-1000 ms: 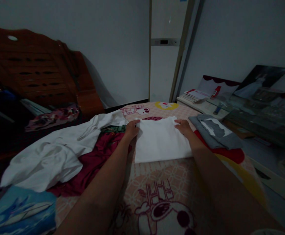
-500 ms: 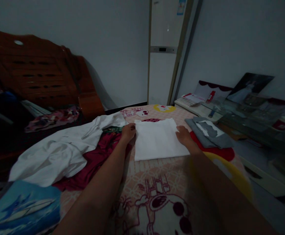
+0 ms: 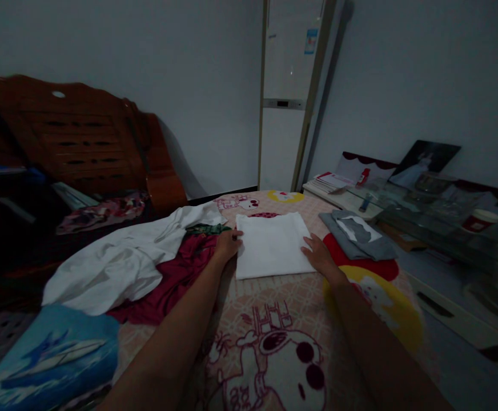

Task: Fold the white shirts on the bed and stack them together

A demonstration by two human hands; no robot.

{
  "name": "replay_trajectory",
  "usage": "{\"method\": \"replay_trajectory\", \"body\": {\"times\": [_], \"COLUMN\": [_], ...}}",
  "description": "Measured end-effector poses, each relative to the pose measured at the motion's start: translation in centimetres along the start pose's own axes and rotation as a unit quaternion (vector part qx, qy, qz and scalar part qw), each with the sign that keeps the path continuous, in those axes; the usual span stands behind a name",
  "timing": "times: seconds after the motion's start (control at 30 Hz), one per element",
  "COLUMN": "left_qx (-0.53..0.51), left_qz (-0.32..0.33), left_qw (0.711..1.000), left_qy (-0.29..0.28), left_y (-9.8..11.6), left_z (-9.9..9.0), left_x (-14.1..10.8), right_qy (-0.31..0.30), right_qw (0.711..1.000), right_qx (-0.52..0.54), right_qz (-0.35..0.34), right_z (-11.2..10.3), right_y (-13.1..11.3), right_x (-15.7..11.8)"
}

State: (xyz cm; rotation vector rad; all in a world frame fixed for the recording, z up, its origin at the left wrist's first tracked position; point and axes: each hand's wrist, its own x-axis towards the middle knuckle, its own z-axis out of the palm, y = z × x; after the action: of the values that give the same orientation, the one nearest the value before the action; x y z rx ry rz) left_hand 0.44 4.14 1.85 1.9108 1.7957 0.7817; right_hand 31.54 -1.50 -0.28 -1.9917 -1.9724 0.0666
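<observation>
Left hand (image 3: 228,245): we touch the white cloth (image 3: 272,246) at nine o'clock, grip unclear
Right hand (image 3: 320,254): spread, touching its three o'clock edge

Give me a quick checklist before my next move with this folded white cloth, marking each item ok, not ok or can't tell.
1. White cloth lying flat: ok, its upper side looks smooth.
2. Its far edge straight: not ok, it dips between the corners.
3. Left hand pinching the left edge: cannot tell; the fingers are at the edge, but the grip is unclear.
4. Right hand at the right edge: ok, fingers spread, tips on the cloth.
5. Grey cloth apart from the white one: ok.
6. Maroon cloth smooth: not ok, crumpled.
</observation>
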Motion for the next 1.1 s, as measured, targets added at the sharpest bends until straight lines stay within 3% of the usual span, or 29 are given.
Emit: {"method": "replay_trajectory", "body": {"times": [0.2, 0.33, 0.4, 0.5, 0.57, 0.7, 0.93, 1.1], "left_qx": [0.058, 0.093, 0.096, 0.154, 0.208, 0.254, 0.233, 0.199], "left_qz": [0.028, 0.148, 0.218, 0.281, 0.290, 0.287, 0.282, 0.299], "left_qw": [0.998, 0.983, 0.971, 0.942, 0.923, 0.910, 0.915, 0.915], "left_qy": [-0.002, 0.062, 0.019, -0.101, -0.142, -0.157, -0.172, -0.186], "left_y": [-1.1, -0.6, 0.0, 0.8, 1.0, 0.7, 0.2, -0.5], "left_z": [0.1, 0.9, 1.5, 2.6, 3.2, 3.4, 2.9, 2.2], "left_x": [0.1, -0.3, -0.7, -1.5, -1.9, -2.1, -1.4, -0.6], "right_qy": [0.026, 0.049, 0.048, 0.003, -0.022, -0.034, -0.050, -0.067], "right_qw": [0.996, 0.992, 0.988, 0.985, 0.984, 0.985, 0.954, 0.950], "right_qx": [-0.038, -0.038, -0.027, -0.027, -0.038, -0.030, 0.008, -0.007], "right_qz": [-0.076, -0.106, -0.145, -0.173, -0.171, -0.167, -0.297, -0.305], "right_z": [1.3, 0.8, 0.6, 0.7, 0.9, 0.5, 0.6, 1.0], "right_y": [0.4, -0.8, -1.8, -2.9, -3.3, -4.1, -7.4, -8.1], "right_x": [-0.6, -1.0, -1.4, -2.2, -2.6, -3.0, -4.3, -4.8]}}
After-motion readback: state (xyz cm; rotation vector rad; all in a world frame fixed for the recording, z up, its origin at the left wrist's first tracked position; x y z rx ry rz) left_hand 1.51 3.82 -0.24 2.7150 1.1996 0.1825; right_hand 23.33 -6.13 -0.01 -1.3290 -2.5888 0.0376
